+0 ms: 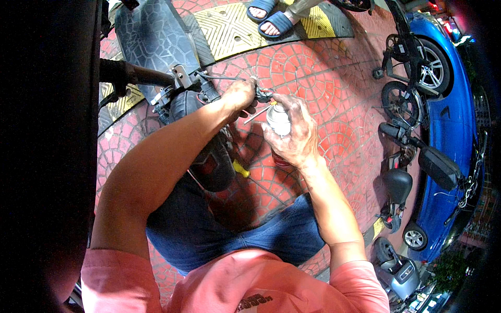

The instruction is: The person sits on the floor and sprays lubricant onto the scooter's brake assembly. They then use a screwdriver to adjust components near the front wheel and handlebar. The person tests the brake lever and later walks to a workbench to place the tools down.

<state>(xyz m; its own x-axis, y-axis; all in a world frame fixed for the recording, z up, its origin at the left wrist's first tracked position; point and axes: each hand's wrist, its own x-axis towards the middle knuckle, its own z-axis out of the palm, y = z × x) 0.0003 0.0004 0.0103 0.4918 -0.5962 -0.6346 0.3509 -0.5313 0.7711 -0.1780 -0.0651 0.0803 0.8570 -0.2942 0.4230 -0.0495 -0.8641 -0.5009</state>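
Observation:
My right hand [296, 136] is wrapped round a spray can [278, 121] with a pale top and a thin straw [255, 113] at its nozzle. Its forefinger reaches over the top of the can, and red shows on the can's lower part. Just left of it, my left hand [241, 96] grips a small dark metal part [263, 95], which looks like a brake caliper. A black cable [222, 78] runs from the scooter towards this part. Below my left forearm lies the scooter's black tyre [211, 169], partly hidden by the arm.
The scooter's dark deck [154, 39] reaches to the upper left. A yellow-handled screwdriver [240, 168] lies on the red paving [334, 130] by the tyre. Another person's sandalled feet [275, 25] stand at a yellow-black ramp [224, 31]. Parked two-wheelers [399, 182] and a blue car [454, 135] are right.

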